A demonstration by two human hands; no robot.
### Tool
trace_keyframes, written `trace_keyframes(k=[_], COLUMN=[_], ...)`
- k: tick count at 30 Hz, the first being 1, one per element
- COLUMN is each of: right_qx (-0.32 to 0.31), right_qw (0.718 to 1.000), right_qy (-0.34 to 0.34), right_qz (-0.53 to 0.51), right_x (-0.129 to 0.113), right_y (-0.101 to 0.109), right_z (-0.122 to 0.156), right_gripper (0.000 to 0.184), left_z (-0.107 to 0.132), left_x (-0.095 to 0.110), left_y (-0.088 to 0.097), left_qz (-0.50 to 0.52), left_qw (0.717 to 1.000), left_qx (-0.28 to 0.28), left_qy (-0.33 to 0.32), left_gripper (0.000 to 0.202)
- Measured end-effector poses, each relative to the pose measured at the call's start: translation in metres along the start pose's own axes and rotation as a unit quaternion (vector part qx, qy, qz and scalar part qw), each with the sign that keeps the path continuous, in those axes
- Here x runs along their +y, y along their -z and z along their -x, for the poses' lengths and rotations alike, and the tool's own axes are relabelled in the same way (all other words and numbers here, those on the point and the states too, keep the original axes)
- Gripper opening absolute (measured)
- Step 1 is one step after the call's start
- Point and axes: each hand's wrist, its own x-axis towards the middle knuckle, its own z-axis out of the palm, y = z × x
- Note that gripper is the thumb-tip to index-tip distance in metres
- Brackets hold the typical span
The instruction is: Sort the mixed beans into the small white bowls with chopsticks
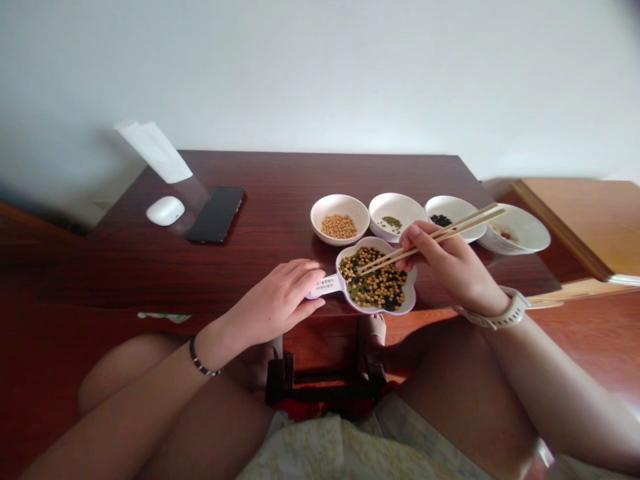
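My right hand [445,260] is closed around a pair of wooden chopsticks [450,230], whose tips reach into the beans in a flower-shaped dish [413,293]. That dish is white with a lilac edge and holds mixed yellow, green and black beans [375,283]. Its printed handle [326,286] is gripped at the end by my left hand [280,300]. Behind it stand three white bowls: one with yellow beans [339,227], one with a few green beans [391,223], one with black beans [441,220] partly behind my right hand.
A larger white bowl [535,230] with something reddish-brown inside stands at the right. On the left of the dark wooden table [280,193] lie a black phone [217,215], a white rounded case [165,211] and a white upright packet [157,150]. A wooden cabinet [585,213] is beyond the right edge.
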Motion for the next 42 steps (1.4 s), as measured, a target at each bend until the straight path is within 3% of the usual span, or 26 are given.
trace_keyframes(k=[20,30,35,42], right_qx=[0.003,0.061,0.123,0.120], right_qw=[1.000,0.995,0.980,0.983], right_qy=[0.010,0.036,0.096,0.122], right_qz=[0.008,-0.077,-0.127,-0.063], right_x=[0.003,-0.003,-0.012,-0.006], right_y=[0.001,0.007,0.008,-0.009], right_z=[0.001,-0.001,-0.012,-0.036], right_gripper=[0.045,0.041,0.038,0.043], left_z=[0.001,0.001,0.000,-0.002], left_x=[0.000,-0.001,0.000,0.000], left_y=[0.000,0.000,0.002,0.001], left_qz=[0.009,0.005,0.010,0.015], left_qw=[1.000,1.000,1.000,1.000], left_qx=[0.001,0.003,0.006,0.010], left_qy=[0.010,0.001,0.001,0.007], left_gripper=[0.030,0.030,0.030,0.030])
